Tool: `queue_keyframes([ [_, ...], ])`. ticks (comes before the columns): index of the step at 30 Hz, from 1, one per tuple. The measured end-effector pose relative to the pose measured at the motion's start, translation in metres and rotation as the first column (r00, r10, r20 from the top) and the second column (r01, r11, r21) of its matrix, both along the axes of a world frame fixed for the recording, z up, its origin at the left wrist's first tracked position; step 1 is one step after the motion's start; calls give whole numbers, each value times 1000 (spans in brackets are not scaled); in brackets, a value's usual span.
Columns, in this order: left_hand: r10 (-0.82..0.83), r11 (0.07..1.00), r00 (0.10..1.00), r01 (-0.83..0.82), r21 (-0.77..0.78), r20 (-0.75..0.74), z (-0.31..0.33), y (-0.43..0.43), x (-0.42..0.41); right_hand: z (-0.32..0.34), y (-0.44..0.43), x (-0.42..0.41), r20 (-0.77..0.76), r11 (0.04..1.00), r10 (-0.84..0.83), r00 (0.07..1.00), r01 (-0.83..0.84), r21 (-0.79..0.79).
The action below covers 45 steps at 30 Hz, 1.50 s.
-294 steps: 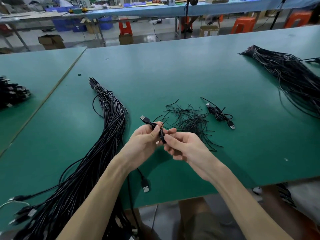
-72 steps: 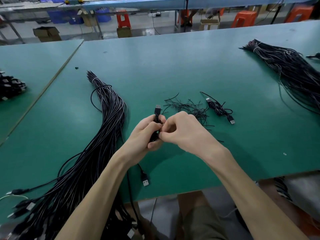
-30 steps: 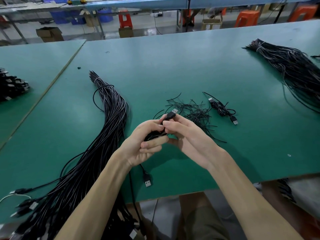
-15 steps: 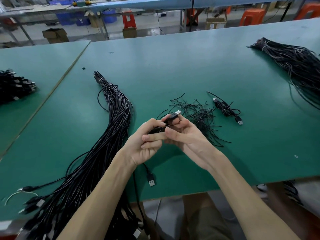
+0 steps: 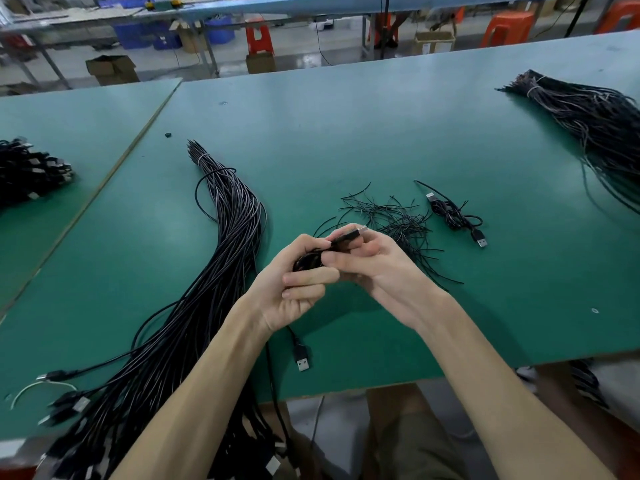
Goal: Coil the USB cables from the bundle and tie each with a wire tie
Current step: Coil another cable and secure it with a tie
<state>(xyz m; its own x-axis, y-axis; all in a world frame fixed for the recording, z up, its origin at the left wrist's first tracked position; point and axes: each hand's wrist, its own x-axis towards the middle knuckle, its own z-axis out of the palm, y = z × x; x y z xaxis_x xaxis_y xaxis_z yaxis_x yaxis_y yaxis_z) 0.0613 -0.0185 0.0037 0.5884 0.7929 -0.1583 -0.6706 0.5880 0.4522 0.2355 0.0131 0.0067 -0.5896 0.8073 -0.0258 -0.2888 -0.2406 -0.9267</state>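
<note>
Two bare forearms [image 5: 194, 393], olive-brown trousers [image 5: 408, 448] below.

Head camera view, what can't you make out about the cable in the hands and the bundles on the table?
Head view:
Coiled cable: mostly covered by the left hand and right hand; whether a tie is on it cannot be told.
Large bundle: near end blurred and cut off by the bottom edge.
Second bundle: cut off by the right edge.
Dark pile: cut off by the left edge, contents unclear.
</note>
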Motion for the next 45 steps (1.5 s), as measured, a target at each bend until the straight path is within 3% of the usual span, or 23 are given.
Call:
queue_keyframes([
  [4, -5, 1000, 999, 6, 24, -49, 0, 0, 1, 1, -3, 1, 166, 971, -185, 969, 154, 183],
  [10, 11, 1000, 1000, -11, -7, -25, 2, 0, 1, -7, -15, -14, -9, 897, -367, 930, 356, 263],
  [13, 12, 999, 1000, -12, -33, 2, 2, 0, 0, -5, -15, -17, -8, 871, -385, 923, 366, 326],
  [18, 3, 1000, 998, -2, 1, -61, 5, -1, 1, -4, -14, -14, 206, 778, -507, 837, 342, 528],
  [23, -46, 999, 997, 46, -6, -55, 7, -2, 0, -2, -19, -13, 198, 678, -612, 766, 378, 630],
  [29, -7, 990, 968, 42, 134, -251, 11, -3, 2, 2, -24, -9, 227, 509, -730, 644, 291, 810],
  [34, 47, 976, 915, 43, 211, -402, 9, -3, 3, 3, -22, -1, 217, 571, -625, 750, 250, 782],
  [37, 46, 973, 891, 62, 223, -452, 9, -4, 4, 2, -21, 2, 224, 553, -629, 744, 225, 802],
  [40, 94, 974, 903, 3, 227, -418, 7, -3, 5, -2, -21, 3, 232, 553, -641, 732, 231, 801],
  [45, 46, 975, 961, 16, 220, -273, 9, -2, 1, -4, -19, 4, 215, 615, -566, 796, 234, 753],
])
